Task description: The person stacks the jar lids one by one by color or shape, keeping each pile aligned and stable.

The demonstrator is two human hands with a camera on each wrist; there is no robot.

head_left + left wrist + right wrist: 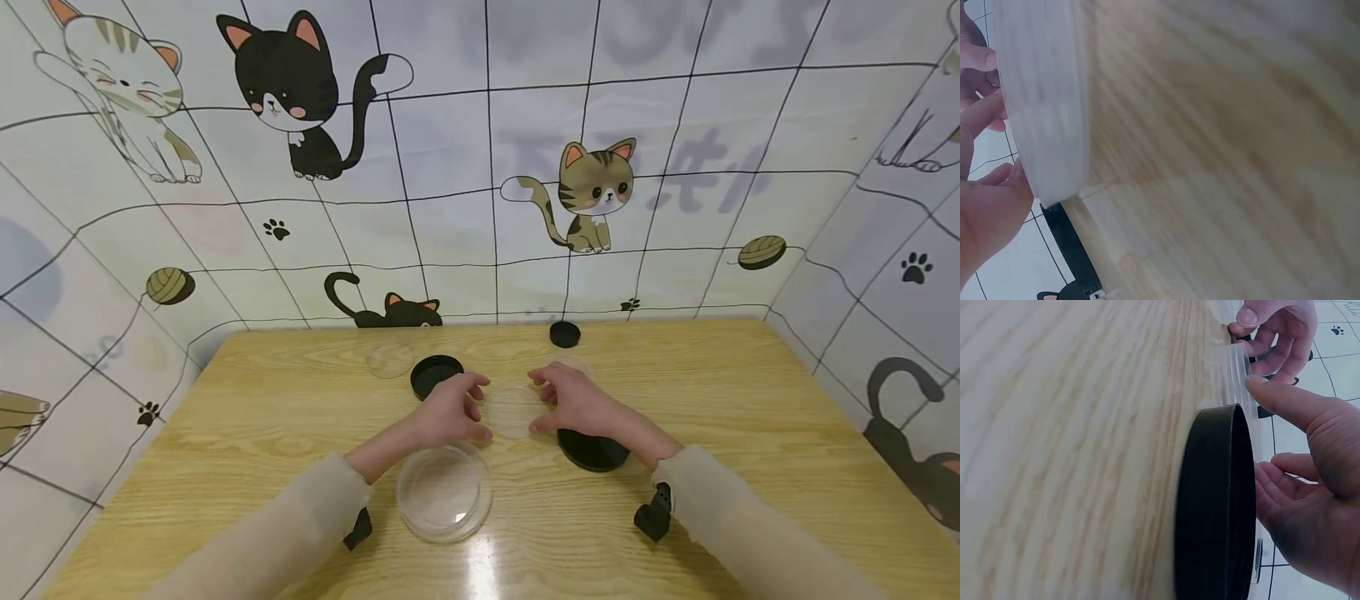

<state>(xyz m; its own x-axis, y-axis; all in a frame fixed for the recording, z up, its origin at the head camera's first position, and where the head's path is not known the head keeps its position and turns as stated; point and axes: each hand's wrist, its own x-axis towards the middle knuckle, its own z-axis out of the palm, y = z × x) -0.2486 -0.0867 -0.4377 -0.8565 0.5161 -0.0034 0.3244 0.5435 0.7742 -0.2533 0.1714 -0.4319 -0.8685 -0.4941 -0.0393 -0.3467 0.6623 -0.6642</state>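
On the table between both hands lies a clear round lid-like piece [513, 412]. My left hand [448, 410] is at its left edge, fingers bent and spread from the thumb. Across from it, my right hand [576, 402] has its thumb tip right at the clear rim, fingers loosely curved. A large clear round dish [444, 493] sits below the left hand. Beyond that hand is a black round lid [435, 372], its rim facing up. A larger black lid [594, 451] lies under the right wrist, partly hidden; its tall side wall [1207, 494] shows in the right wrist view.
A small black lid [565, 334] lies near the table's back edge. Faint clear discs lie at the back left [390, 360] and just beyond the right hand [572, 363]. A cat-patterned cloth [450, 167] hangs behind the wooden table [735, 400].
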